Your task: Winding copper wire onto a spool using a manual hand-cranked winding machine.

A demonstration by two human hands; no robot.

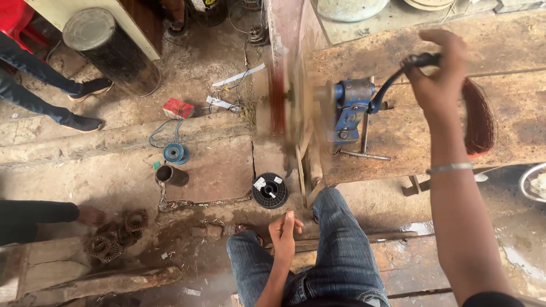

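Crank handle [424, 59] sits inside your right hand [438, 77], up at the far right of the wooden bench [512, 40]. Your fingers are curled shut round its black grip, so the grip itself mostly hides under your fist. From the grip a dark curved arm runs down and left to the blue hand winder [350, 111], which is clamped at the bench's near edge. The handle's long axis lies roughly left to right across the view, its free end pointing toward your palm. Left of the winder, a spinning disc with a band of reddish copper wire [277, 99] is blurred by motion; its exact shape cannot be made out. A silver bracelet [450, 167] rings your right wrist. Just beyond that forearm, a loop of reddish-brown wire [480, 116] lies on the bench, close to your wrist.

Your left hand [284, 230] is low, above your left knee, well apart from the winder. Its fingers are pinched narrowly together; whether a thin wire runs through them cannot be told. Just ahead of it on the floor stands a black wire spool [269, 190], and further left a blue spool [174, 153]. Another person's hand [91, 216] rests at the left beside rusty stator cores [114, 239].
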